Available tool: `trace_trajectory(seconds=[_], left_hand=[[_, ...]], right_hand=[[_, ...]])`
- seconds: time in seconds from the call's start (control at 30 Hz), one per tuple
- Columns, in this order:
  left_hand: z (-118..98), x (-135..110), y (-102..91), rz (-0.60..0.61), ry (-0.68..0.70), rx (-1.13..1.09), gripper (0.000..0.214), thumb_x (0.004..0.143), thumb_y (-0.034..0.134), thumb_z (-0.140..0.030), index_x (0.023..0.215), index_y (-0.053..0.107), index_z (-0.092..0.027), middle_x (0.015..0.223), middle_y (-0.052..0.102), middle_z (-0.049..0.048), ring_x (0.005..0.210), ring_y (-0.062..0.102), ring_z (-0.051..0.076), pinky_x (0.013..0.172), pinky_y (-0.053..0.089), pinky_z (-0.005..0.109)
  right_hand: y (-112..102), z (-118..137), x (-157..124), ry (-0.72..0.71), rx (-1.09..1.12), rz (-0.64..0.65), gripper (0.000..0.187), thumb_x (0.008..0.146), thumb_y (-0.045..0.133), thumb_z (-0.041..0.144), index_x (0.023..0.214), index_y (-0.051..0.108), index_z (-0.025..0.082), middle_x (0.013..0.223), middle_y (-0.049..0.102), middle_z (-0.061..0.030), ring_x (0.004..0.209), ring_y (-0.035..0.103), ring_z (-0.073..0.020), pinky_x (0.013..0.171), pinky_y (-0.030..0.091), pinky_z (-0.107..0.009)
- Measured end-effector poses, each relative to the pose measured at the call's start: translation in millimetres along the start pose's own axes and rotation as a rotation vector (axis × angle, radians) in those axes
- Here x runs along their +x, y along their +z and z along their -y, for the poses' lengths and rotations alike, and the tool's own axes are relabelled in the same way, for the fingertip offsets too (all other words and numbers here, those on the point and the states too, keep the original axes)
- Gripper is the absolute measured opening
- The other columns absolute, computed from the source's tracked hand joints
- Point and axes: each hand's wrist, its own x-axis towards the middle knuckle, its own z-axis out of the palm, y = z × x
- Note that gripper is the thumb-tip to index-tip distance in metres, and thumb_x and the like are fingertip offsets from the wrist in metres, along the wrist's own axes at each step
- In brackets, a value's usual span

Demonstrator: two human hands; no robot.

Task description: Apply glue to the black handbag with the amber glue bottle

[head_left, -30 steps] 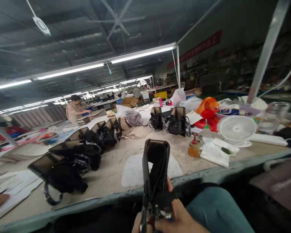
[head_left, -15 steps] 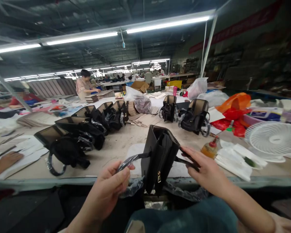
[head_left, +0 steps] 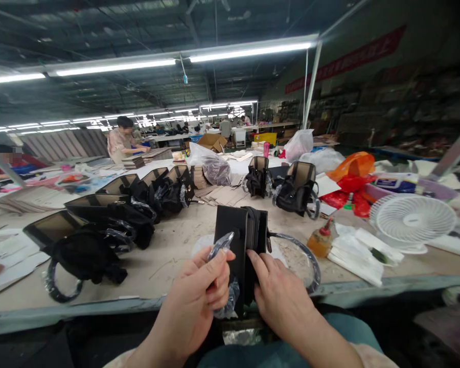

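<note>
A black handbag (head_left: 235, 235) stands upright at the near edge of the worktable (head_left: 168, 255), just in front of me. My left hand (head_left: 193, 301) is closed on its plastic-wrapped handle (head_left: 220, 245), pinching it between thumb and fingers. My right hand (head_left: 278, 296) presses against the bag's right side with the fingers wrapped on its lower part. The other wrapped handle (head_left: 302, 255) loops out to the right over the table. My teal trouser leg shows below.
Rows of black handbags (head_left: 99, 225) lie at the left, two more (head_left: 287, 186) farther back. A white fan (head_left: 412, 220), a glue bottle (head_left: 320, 240), white folded sheets (head_left: 358, 253) and orange bags (head_left: 352, 171) sit at the right. Other people work at far tables.
The bag has turned upright and closed flat. My right hand let go of the right handle and came onto the bag's side; my left hand moved up close against it.
</note>
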Motion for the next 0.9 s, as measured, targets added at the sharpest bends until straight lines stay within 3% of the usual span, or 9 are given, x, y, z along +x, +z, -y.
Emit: trace_trajectory(seconds=[0.2,0.33,0.5,0.6,0.77,0.9], left_hand=[[19,-12,-6.4,-0.004,-0.045,-0.003,0.018,0.081,0.067,-0.032,0.084,0.064,-0.014,0.051,0.036,-0.0082,0.042,0.021,0.001,0.041,0.015,0.017],[20,-14,-11.9,0.006,-0.065,0.014,0.019,0.080,0.069,-0.033,0.083,0.064,-0.015,0.051,0.034,-0.0086,0.042,0.020,0.001,0.041,0.014,0.017],[17,-14,-20.4,0.048,-0.118,0.114,0.020,0.080,0.069,-0.034,0.084,0.065,-0.015,0.052,0.035,-0.0083,0.042,0.019,0.001,0.040,0.013,0.017],[17,-15,-23.9,0.049,-0.164,0.215,0.024,0.081,0.066,-0.038,0.085,0.064,-0.015,0.050,0.032,-0.0088,0.043,0.017,0.002,0.041,0.012,0.018],[17,-22,-24.7,0.060,-0.236,0.372,0.033,0.077,0.069,-0.047,0.083,0.062,-0.015,0.050,0.031,-0.0083,0.045,0.019,0.003,0.044,0.010,0.020],[10,-22,-27.5,0.000,-0.254,0.428,0.042,0.070,0.073,-0.053,0.084,0.064,-0.015,0.053,0.031,-0.0082,0.047,0.020,0.003,0.046,0.012,0.021]], right_hand=[[25,-7,-4,0.005,0.184,-0.140,0.053,0.078,0.047,0.006,0.130,0.045,0.013,0.097,0.065,-0.0095,0.086,0.061,-0.0246,0.076,0.051,-0.037],[26,-15,-9,-0.051,0.159,-0.196,0.041,0.082,0.047,0.006,0.123,0.050,0.011,0.087,0.064,-0.0081,0.079,0.058,-0.0233,0.072,0.044,-0.036],[3,-28,-8,-0.189,0.080,-0.141,0.018,0.084,0.057,0.008,0.097,0.063,0.020,0.083,0.065,-0.0018,0.081,0.053,-0.0222,0.074,0.035,-0.036],[-14,-40,-4,-0.206,0.018,-0.110,0.014,0.083,0.061,0.009,0.091,0.064,0.021,0.083,0.065,-0.0010,0.082,0.052,-0.0217,0.074,0.033,-0.036],[-43,-77,12,-0.081,-0.156,-0.249,0.013,0.087,0.055,0.011,0.089,0.064,0.019,0.081,0.065,-0.0037,0.084,0.054,-0.0238,0.074,0.035,-0.037],[-56,-100,19,0.037,-0.191,-0.273,0.014,0.088,0.052,0.012,0.085,0.065,0.015,0.083,0.065,-0.0088,0.087,0.056,-0.0260,0.079,0.040,-0.038]])
